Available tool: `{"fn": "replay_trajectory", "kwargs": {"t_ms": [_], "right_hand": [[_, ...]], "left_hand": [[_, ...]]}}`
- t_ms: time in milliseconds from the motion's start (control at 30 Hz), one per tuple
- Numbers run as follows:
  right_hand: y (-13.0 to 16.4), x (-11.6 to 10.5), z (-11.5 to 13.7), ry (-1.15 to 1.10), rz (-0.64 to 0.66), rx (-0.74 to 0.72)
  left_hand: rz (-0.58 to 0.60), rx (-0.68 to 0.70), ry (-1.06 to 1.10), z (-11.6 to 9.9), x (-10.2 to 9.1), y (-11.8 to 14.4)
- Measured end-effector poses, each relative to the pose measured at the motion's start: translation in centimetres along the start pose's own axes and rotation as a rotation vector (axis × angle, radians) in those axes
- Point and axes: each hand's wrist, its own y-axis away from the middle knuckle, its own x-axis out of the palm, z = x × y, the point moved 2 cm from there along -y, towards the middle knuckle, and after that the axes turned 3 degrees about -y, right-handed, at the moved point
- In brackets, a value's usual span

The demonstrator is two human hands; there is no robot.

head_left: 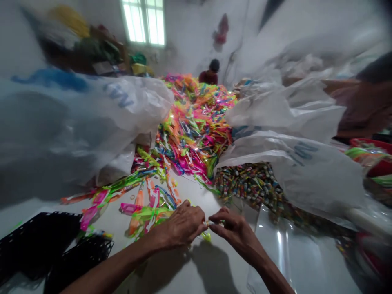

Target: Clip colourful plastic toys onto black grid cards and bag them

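2 hands (pixel 183 226), 2 black crates (pixel 36 241), 1 window (pixel 143 21), 1 person (pixel 210 72) in back, and way too many colorful plastic strips (pixel 196 122) to count.

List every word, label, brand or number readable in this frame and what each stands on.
No text reads clearly.
Left plastic bag: blue print, too blurred.
Right plastic bag: blue print, too blurred.
Small wrapped pieces: printing too small.
Item pinched by left hand and right hand: none visible.

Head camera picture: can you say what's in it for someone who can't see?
Two bare hands, left hand and right hand, pinch one small yellow-green plastic piece together over a white table. Behind them lie a big heap of neon plastic strips, white plastic sacks and black plastic crates.
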Motion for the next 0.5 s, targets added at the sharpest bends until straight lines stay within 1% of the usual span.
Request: {"fn": "replay_trajectory", "kwargs": {"t_ms": [133, 200, 233, 300, 367, 433, 500], "right_hand": [[-0.1, 0.8, 0.6, 0.02, -0.047, -0.021], [-0.2, 1.2, 0.8, 0.057, -0.032, -0.02], [-0.4, 1.2, 0.6, 0.069, -0.009, -0.005], [-0.9, 0.6, -0.7, 0.095, 0.026, 0.035], [-1.6, -0.9, -2.9, 0.215, -0.025, 0.058], [-2.3, -2.8, -5.4, 0.461, -0.121, 0.091], [-3.0, -4.1, -7.5, 0.714, -0.145, 0.146]], "left_hand": [[-0.003, 0.028, -0.056, -0.1, 0.0, 0.3], [0.018, 0.039, -0.075, 0.1, -0.4, 0.7], [0.035, 0.046, -0.083, 0.3, -0.7, 0.9], [0.064, 0.051, -0.099, 1.3, -1.7, 1.3], [0.067, 0.024, -0.123, 3.1, -2.9, 1.1], [0.033, -0.044, -0.151, 5.9, -4.1, 0.2], [-0.028, -0.127, -0.172, 9.2, -4.8, -1.6]]}}
